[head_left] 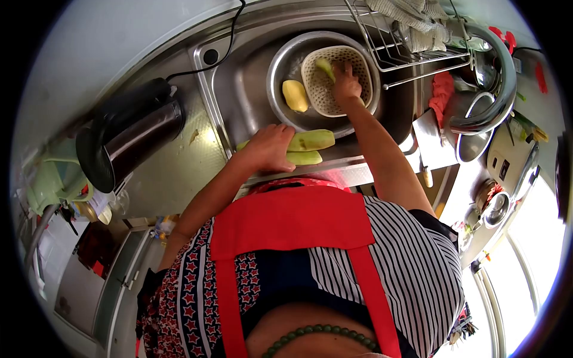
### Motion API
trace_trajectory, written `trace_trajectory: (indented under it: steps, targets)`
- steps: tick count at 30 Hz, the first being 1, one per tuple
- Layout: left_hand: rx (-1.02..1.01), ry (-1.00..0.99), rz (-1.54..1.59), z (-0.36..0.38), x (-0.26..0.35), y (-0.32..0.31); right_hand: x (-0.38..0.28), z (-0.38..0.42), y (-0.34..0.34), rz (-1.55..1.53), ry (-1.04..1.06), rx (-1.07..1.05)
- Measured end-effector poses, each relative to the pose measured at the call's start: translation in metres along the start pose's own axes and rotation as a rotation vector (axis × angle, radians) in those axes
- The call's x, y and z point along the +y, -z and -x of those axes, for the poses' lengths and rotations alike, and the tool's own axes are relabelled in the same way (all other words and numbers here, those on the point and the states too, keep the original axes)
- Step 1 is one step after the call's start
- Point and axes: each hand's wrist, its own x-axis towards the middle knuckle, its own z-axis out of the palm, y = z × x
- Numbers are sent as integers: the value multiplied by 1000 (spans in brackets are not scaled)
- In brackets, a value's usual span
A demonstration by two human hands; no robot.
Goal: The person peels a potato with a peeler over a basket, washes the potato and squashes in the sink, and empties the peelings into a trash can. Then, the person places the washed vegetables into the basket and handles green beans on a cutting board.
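My left hand [270,147] is wrapped round two long pale green vegetable pieces [311,141] at the front edge of the sink [233,98]. Inside a cream perforated basket [322,106], my right hand [348,83] reaches down beside a small yellow-green piece [325,68]. Its fingers point down into the basket, and their tips are too unclear to tell what they hold. The basket sits in a round metal bowl [276,89] in the sink. A yellow peeled piece [295,96] lies in the bowl, left of the basket.
A dark kettle [143,134] stands on the left counter. Behind and right of the bowl is a wire rack [418,58] with cloths. A cleaver [425,140], a red cloth [441,95] and metal bowls are on the right. A black cable runs behind the sink.
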Motion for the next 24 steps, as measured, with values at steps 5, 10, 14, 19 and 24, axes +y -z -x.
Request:
trace_trajectory:
  steps: [5, 10, 14, 19, 24]
  targets:
    - [-23, 43, -7, 10, 12, 11, -2, 19, -13, 104, 149, -46]
    - [46, 43, 67, 31, 17, 14, -12, 91, 44, 74, 242, -155]
    - [69, 59, 70, 45, 23, 9, -3, 103, 1, 381, 431, -22]
    - [103, 96, 44, 70, 39, -2, -8, 74, 15, 375, 223, -55]
    - [149, 125, 63, 94, 53, -8, -21, 97, 24, 364, 427, -262]
